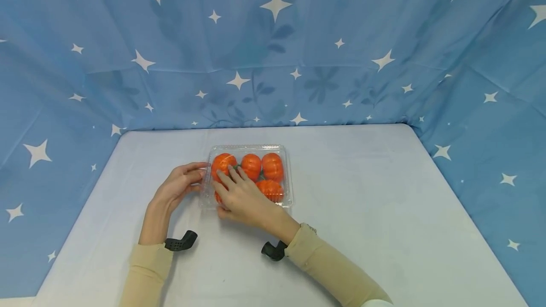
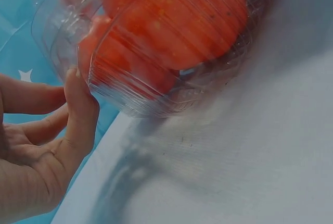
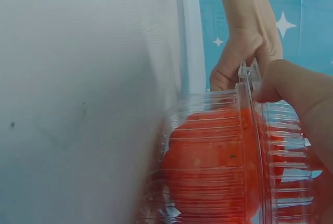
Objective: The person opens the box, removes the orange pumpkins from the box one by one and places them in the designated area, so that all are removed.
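Pinching box rim (image 1: 249,147), left hand (image 1: 181,183), plain only in left-wrist view; right hand (image 1: 245,200) spread atop

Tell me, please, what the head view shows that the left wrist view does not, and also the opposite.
Only the head view shows two beige fabric sleeves and two black wrist-worn pieces. Only the left wrist view shows, from low and close, the ribbed lower wall of the clear plastic rectangular container. Both show the container itself, the left hand touching it, rounded orange-red items inside, the white tabletop and the blue star-printed cloth.
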`<state>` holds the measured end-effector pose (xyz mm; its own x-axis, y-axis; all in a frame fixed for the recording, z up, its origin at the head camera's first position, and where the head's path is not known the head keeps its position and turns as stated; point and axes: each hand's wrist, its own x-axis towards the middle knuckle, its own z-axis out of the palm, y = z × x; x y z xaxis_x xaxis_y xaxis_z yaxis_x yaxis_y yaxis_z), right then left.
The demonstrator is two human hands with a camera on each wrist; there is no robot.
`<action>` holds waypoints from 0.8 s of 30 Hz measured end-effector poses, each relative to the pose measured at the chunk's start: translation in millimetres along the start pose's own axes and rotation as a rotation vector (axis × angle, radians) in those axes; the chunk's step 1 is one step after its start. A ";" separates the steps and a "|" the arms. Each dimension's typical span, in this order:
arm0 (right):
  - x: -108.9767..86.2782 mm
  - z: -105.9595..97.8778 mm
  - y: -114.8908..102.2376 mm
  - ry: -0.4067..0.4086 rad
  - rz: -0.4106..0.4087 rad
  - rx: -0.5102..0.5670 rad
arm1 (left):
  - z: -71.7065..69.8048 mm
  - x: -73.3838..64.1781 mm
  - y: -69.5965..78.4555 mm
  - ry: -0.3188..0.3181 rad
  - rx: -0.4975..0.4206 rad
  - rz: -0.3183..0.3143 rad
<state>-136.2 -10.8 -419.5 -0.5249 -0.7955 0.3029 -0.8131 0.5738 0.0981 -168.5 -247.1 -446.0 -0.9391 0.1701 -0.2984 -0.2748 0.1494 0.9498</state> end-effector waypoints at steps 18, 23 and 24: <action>-3.7 7.6 7.3 0.248 0.000 0.118 | 4.3 1.5 -3.9 0.000 -0.065 0.031; -3.2 6.1 10.2 0.301 -0.009 0.151 | 5.7 1.4 -1.9 0.007 -0.058 0.024; -2.9 5.8 10.3 0.299 -0.011 0.156 | 5.4 1.3 -1.5 0.010 -0.054 0.021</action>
<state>-144.5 -3.7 -424.9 -0.4375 -0.6958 0.5696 -0.8591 0.5106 -0.0360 -168.2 -241.8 -448.4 -0.9467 0.1631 -0.2776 -0.2653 0.0934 0.9596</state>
